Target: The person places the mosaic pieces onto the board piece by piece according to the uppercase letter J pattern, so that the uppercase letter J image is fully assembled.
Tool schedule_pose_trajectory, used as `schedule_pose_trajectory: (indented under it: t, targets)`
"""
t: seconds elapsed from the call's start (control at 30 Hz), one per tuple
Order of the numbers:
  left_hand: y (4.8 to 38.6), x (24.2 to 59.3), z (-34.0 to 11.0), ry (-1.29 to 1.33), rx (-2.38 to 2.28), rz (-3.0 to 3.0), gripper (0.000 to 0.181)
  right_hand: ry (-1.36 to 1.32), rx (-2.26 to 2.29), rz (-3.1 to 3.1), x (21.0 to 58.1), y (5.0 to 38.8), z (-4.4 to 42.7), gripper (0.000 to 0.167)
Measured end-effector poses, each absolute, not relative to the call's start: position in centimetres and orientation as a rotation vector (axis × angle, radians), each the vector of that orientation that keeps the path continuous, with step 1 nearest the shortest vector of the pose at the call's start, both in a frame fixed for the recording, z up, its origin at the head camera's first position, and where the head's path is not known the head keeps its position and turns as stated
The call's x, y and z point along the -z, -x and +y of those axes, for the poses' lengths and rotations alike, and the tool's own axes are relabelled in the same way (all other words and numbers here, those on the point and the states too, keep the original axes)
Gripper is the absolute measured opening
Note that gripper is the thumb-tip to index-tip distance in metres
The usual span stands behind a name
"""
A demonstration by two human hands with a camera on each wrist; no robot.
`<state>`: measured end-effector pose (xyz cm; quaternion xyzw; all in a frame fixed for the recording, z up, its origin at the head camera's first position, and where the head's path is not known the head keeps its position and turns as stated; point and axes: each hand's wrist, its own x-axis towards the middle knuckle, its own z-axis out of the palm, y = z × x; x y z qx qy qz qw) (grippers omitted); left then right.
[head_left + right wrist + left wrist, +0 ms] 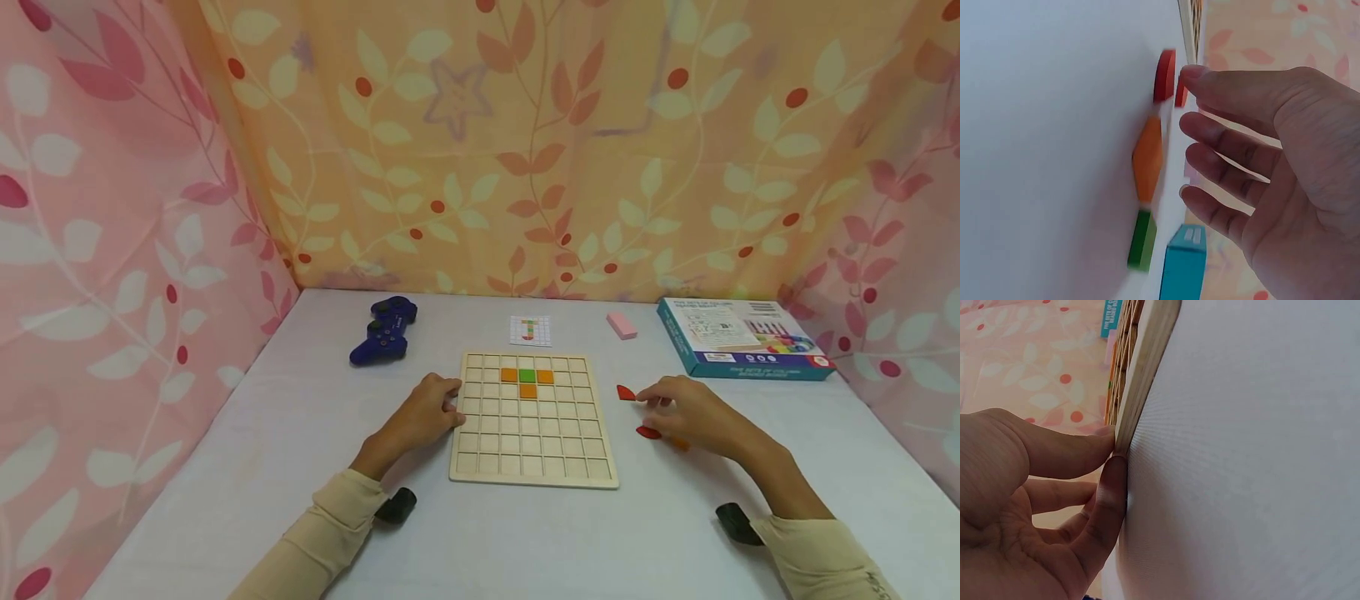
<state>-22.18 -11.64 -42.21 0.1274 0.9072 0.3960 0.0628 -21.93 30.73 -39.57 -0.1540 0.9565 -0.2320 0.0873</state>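
Observation:
A wooden grid board [532, 462] lies on the table, carrying three orange square tiles [528, 391] round a green one [527, 376]. My left hand [423, 412] holds the board's left edge; in the left wrist view thumb and finger [1100, 500] bear on its side. To the right of the board my right hand [693, 417] has its fingertips at the corner of a red quarter-circle tile [626, 393], apparently pinching it. Below that hand lie another red tile [648, 432] and an orange tile [1147, 159]. A green tile [1142, 240] shows only in the right wrist view.
Behind the board lies a pattern card [530, 331], with a pink block [622, 326] to its right. A flat game box [750, 342] sits at the back right, a blue game controller [384, 332] at the back left. Patterned cloth hangs round the table.

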Motion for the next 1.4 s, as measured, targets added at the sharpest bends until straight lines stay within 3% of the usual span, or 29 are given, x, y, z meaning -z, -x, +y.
schedule_pose_trajectory:
  t: [0.67, 1.4]
  targets:
    - [22.0, 42.2, -11.6, -0.382, -1.186, 2.746, 0.060, 0.362, 0.606, 2.917, 39.9, 19.1, 37.0, 0.042]
    - [22.0, 42.3, -11.5, -0.379, -1.189, 2.745, 0.060, 0.380, 0.569, 2.939, 40.1, 18.7, 38.0, 0.035]
